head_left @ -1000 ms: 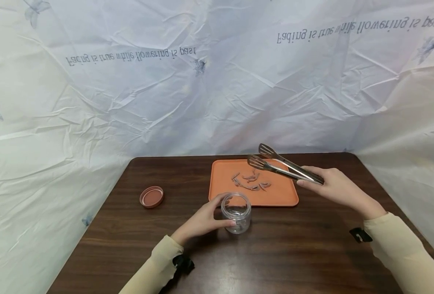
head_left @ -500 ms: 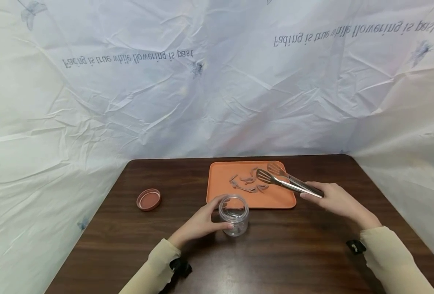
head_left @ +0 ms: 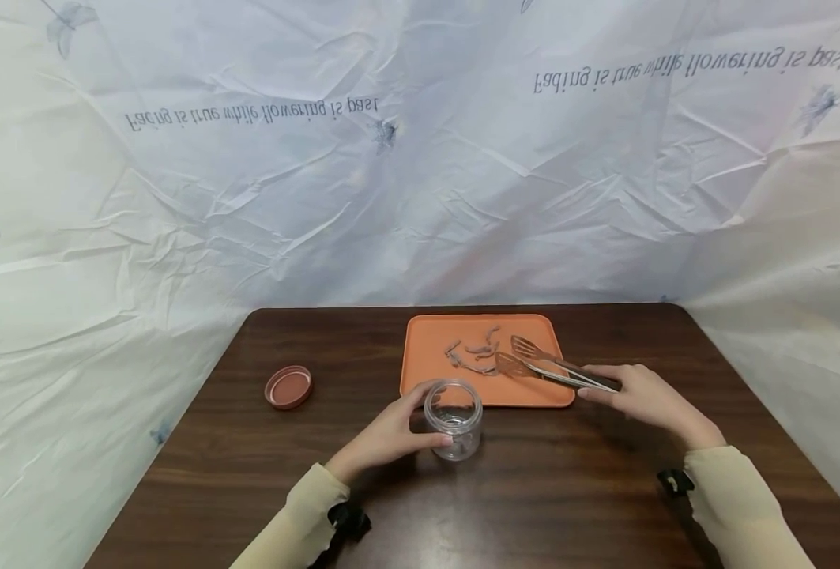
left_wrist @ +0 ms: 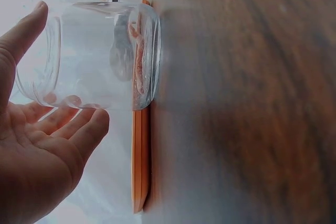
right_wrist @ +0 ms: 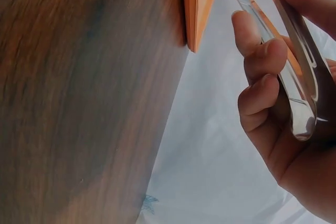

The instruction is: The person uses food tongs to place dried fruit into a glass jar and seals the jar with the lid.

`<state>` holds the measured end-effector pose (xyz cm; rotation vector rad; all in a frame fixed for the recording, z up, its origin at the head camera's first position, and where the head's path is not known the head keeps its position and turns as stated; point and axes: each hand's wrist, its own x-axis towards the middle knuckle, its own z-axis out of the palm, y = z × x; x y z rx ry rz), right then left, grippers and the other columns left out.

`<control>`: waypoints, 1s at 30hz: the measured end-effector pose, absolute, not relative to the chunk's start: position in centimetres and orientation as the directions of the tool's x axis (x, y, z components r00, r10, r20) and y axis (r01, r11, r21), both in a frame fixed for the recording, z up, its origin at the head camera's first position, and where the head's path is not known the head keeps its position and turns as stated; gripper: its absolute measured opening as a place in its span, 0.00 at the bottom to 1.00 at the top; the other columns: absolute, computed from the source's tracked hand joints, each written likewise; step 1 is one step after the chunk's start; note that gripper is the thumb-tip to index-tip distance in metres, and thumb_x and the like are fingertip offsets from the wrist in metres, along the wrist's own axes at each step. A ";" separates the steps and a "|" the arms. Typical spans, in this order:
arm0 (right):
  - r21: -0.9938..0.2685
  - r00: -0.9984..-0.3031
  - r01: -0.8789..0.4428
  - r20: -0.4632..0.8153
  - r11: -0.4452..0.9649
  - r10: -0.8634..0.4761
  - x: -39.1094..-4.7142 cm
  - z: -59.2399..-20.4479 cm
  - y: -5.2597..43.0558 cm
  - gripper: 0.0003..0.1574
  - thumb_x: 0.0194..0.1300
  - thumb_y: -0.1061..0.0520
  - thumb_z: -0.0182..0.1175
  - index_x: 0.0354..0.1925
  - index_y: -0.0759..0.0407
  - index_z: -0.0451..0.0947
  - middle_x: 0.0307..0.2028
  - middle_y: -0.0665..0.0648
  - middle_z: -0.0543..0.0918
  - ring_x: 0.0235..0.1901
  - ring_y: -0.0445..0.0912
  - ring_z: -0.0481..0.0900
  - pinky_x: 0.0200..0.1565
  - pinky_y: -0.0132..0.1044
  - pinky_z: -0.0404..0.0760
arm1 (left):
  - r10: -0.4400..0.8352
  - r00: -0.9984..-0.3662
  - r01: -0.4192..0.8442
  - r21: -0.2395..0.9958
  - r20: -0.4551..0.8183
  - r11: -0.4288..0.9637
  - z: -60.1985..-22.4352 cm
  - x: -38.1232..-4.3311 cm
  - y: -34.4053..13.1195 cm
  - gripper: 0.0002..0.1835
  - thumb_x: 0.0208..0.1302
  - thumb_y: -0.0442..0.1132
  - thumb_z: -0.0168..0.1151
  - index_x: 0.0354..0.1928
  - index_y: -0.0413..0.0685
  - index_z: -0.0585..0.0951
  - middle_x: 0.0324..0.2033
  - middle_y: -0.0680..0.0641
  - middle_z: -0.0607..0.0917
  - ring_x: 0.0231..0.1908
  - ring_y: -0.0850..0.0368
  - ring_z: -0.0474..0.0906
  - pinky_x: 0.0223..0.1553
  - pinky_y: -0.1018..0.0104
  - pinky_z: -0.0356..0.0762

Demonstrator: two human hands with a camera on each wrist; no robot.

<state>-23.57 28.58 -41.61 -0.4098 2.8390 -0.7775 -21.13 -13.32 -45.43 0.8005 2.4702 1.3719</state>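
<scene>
My left hand [head_left: 391, 435] holds a clear jar [head_left: 453, 423] upright in front of the tray, fingers and thumb curved round its wall; its mouth has no lid. In the left wrist view a pinkish strip [left_wrist: 139, 64] shows through the jar [left_wrist: 94, 56]; whether it lies inside or beyond I cannot tell. My right hand [head_left: 650, 399] grips metal tongs [head_left: 569, 375] by the handles. Their two slotted heads are apart, over the right part of the orange tray [head_left: 420, 379]. Several thin, curled, pinkish-grey pieces [head_left: 476, 359] lie on the tray, left of the tongs.
A reddish-brown round lid [head_left: 288, 387] lies on the dark wooden table [head_left: 533, 490] at the left. White printed sheeting [head_left: 391, 197] hangs behind the table and along both sides.
The tongs have come down from above the tray's back right to low over its right part. The left hand and jar have stayed nearly still.
</scene>
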 end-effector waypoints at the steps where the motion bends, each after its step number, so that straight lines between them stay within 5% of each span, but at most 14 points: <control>1: -0.521 -0.949 -0.213 -0.092 0.827 -0.302 -23.6 -41.7 28.6 0.49 0.69 0.33 0.60 0.71 0.66 0.68 0.18 0.52 0.72 0.15 0.46 0.71 0.19 0.38 0.72 | 0.550 -0.831 0.360 0.835 0.083 0.417 -45.4 -21.2 -13.3 0.46 0.61 0.56 0.73 0.77 0.68 0.59 0.71 0.53 0.68 0.67 0.51 0.71 0.63 0.54 0.74; 11: -0.590 -0.947 -0.162 -0.133 0.791 -0.293 -23.6 -43.0 29.1 0.46 0.68 0.33 0.62 0.71 0.61 0.70 0.26 0.51 0.84 0.14 0.45 0.68 0.18 0.39 0.73 | 0.557 -0.825 0.362 0.843 0.093 0.397 -45.8 -21.2 -13.4 0.47 0.61 0.55 0.73 0.78 0.66 0.58 0.71 0.54 0.67 0.66 0.52 0.71 0.63 0.57 0.74; 30: -0.568 -0.944 -0.187 -0.121 0.801 -0.307 -23.5 -42.7 29.7 0.40 0.70 0.35 0.61 0.69 0.57 0.73 0.27 0.50 0.84 0.12 0.43 0.65 0.16 0.37 0.70 | 0.559 -0.826 0.362 0.833 0.079 0.418 -45.7 -21.2 -13.4 0.48 0.61 0.56 0.73 0.78 0.66 0.56 0.72 0.56 0.66 0.67 0.54 0.70 0.64 0.57 0.74</control>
